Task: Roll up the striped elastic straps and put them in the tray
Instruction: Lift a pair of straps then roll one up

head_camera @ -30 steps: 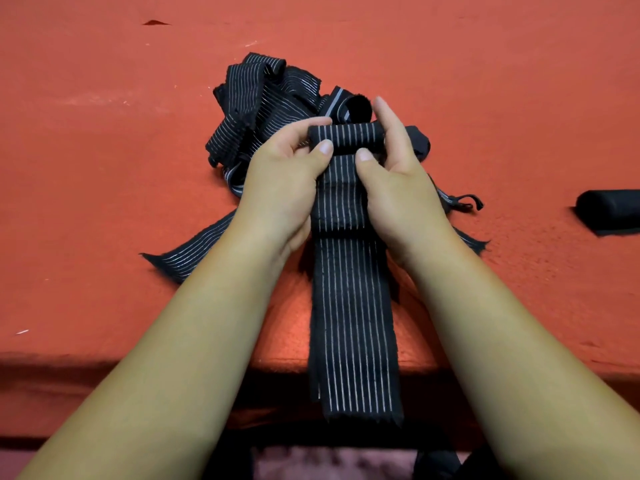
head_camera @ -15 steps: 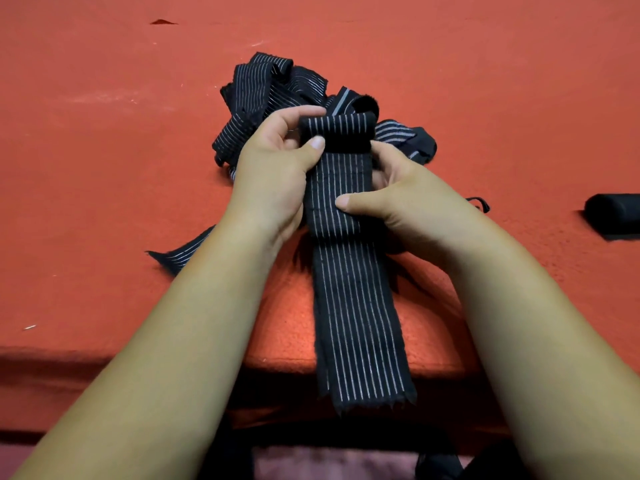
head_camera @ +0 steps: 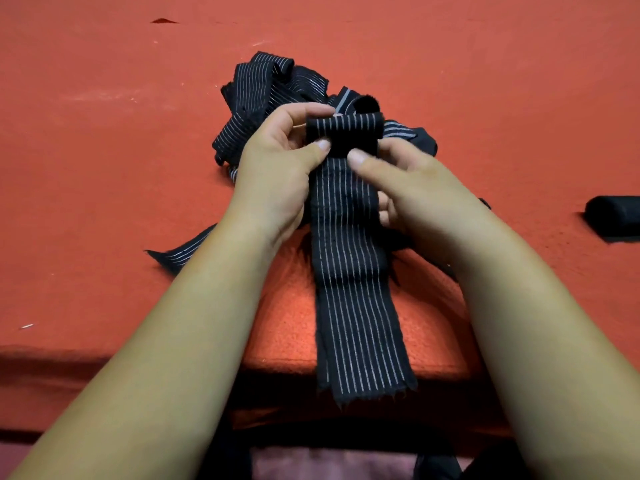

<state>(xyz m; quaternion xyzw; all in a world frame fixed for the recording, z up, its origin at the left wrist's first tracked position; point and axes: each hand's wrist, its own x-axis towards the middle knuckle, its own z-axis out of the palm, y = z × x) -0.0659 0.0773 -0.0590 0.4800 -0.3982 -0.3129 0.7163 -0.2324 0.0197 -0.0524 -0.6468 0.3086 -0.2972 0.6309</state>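
Head view: the left hand and right hand both pinch the rolled top of a striped strap, thumbs pressing its near side, fingers curled behind. Its loose tail runs toward the person, over the red table edge. Just behind sits the tangled strap pile; a dark roll lies well right.

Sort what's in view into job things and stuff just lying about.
Job: strap, partly rolled, gripped by left hand and right hand; strap pile behind it; dark roll at the right edge, likely finished.
Lying about: dark fleck on the far cloth; white fleck at the left.
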